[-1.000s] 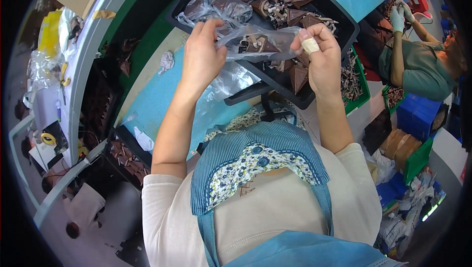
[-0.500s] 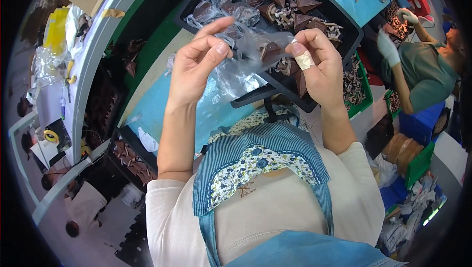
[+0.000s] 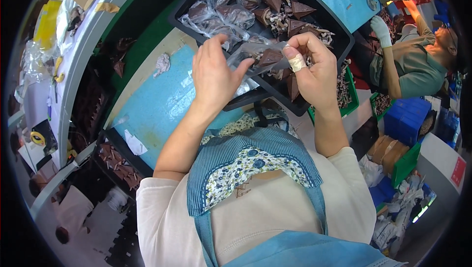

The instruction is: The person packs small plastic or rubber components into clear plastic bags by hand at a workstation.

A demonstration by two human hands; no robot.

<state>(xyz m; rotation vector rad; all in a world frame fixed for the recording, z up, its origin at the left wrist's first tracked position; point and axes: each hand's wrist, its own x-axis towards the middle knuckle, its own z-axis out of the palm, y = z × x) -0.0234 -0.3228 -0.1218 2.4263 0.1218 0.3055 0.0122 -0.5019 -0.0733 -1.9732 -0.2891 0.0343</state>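
Rightward comes my spread, empty-looking left hand [image 3: 214, 74]; my right hand [image 3: 315, 69] pinches a clear bag [image 3: 268, 57], bagged pieces [image 3: 236, 17] look done, loose pieces [image 3: 301, 9] remain.

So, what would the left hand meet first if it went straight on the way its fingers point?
Probably the bagged pieces in the black tray, just beyond the left hand, though depth is hard to judge here.
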